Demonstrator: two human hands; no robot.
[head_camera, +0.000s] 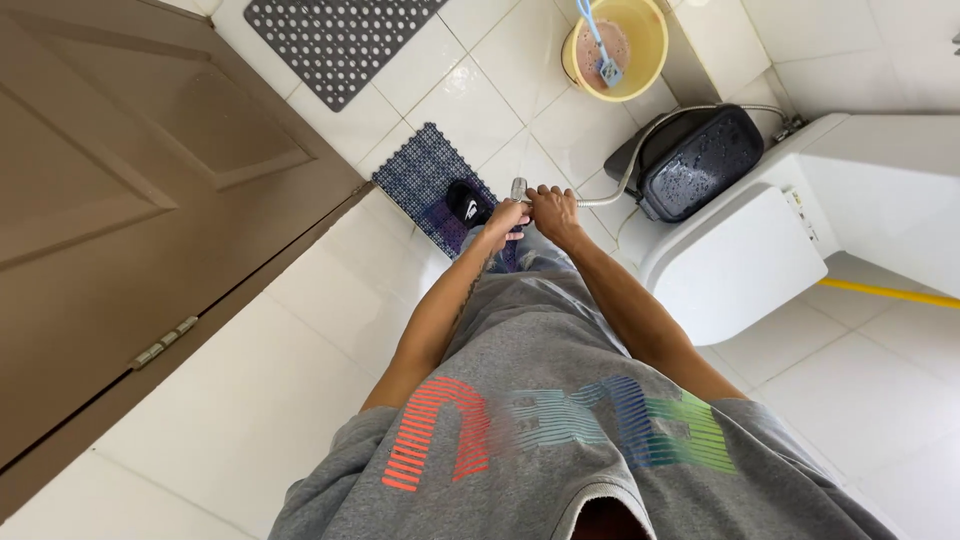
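Both my hands meet in front of me over the white tiled floor. My left hand (503, 218) is closed around the silver head of a hand-held sprayer (518, 187). My right hand (553, 209) grips the same sprayer where its metal hose (640, 150) joins it. The hose runs up and to the right behind a black bin. My grey shirt and shorts fill the lower part of the view.
A white closed toilet (735, 262) stands to the right, with a wet black lidded bin (697, 160) beside it. A yellow bucket (617, 45) holding a blue brush sits at the top. A brown door (120, 200) stands at left; a blue mat (428, 180) and a black sandal (468, 203) lie below my hands.
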